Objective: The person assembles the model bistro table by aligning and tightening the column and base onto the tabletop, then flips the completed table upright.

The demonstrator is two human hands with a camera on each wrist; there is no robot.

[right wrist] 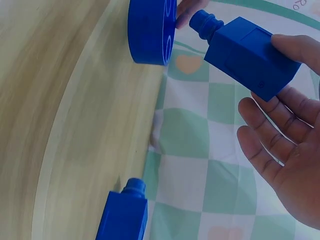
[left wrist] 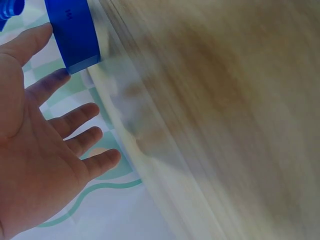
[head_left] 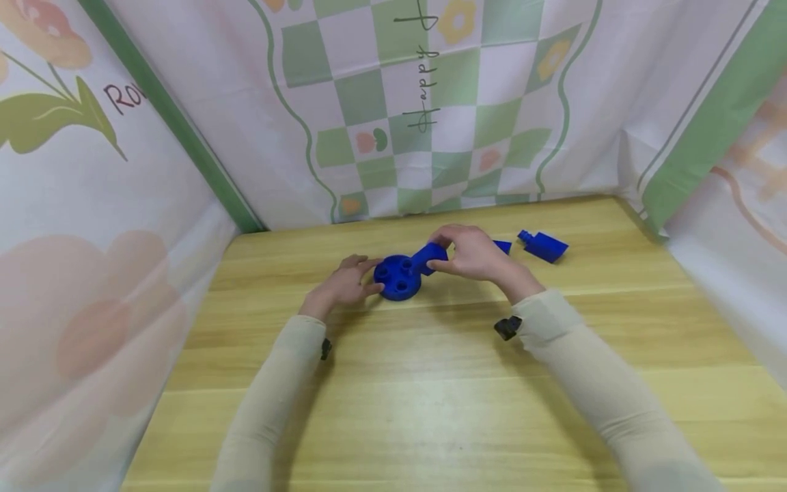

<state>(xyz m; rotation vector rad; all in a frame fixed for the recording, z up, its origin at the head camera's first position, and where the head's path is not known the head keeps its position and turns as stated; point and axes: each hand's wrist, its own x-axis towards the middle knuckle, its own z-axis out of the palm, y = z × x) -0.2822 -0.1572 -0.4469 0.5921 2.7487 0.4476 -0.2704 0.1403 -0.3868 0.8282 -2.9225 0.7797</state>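
A round blue base [head_left: 400,296] with several holes in its top lies flat on the table. My left hand [head_left: 346,282] is at its left side; thumb and index fingertip touch the rim, and the other fingers [left wrist: 84,142] are spread. My right hand [head_left: 472,254] pinches a blue bottle-shaped block [right wrist: 250,55] between thumb and fingers. The block is tilted, its ridged neck [right wrist: 206,25] pointing toward the base. In the right wrist view the neck shows apart from the base, outside its holes.
Right of the base, a second blue block [head_left: 544,247] lies on the wooden table [head_left: 418,389], and another blue block [head_left: 503,247] is partly hidden behind my right hand. A patterned curtain [head_left: 430,157] borders the table's far edge, with printed cloth at both sides.
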